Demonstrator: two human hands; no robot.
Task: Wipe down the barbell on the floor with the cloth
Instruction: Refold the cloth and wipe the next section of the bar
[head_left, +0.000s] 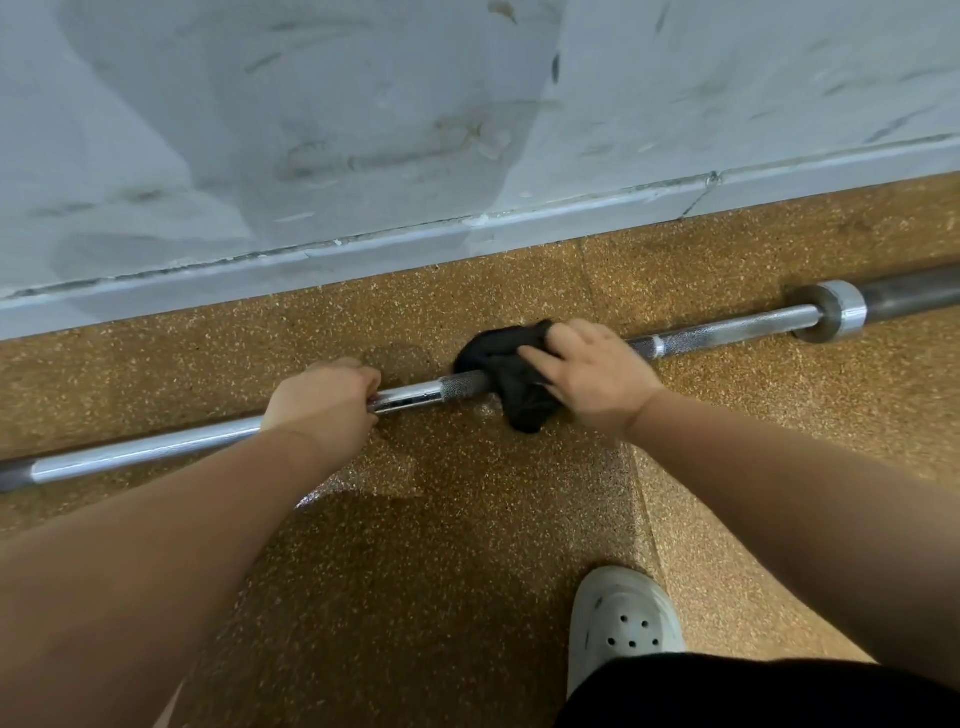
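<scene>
A long steel barbell (727, 332) lies on the speckled brown floor, running from the lower left to the upper right, with a collar and dark sleeve at its right end. My left hand (324, 400) is closed around the shaft near its middle. Just to the right, a black cloth (511, 376) is draped over the shaft and hangs down onto the floor. My right hand (592, 374) presses on the cloth, fingers spread over it and the bar beneath.
A grey, scuffed wall (363, 130) with a pale skirting runs close behind the barbell. My white perforated clog (621, 618) stands on the floor in front of it, and black shorts show at the bottom right. A wet patch (337, 483) glistens below the bar.
</scene>
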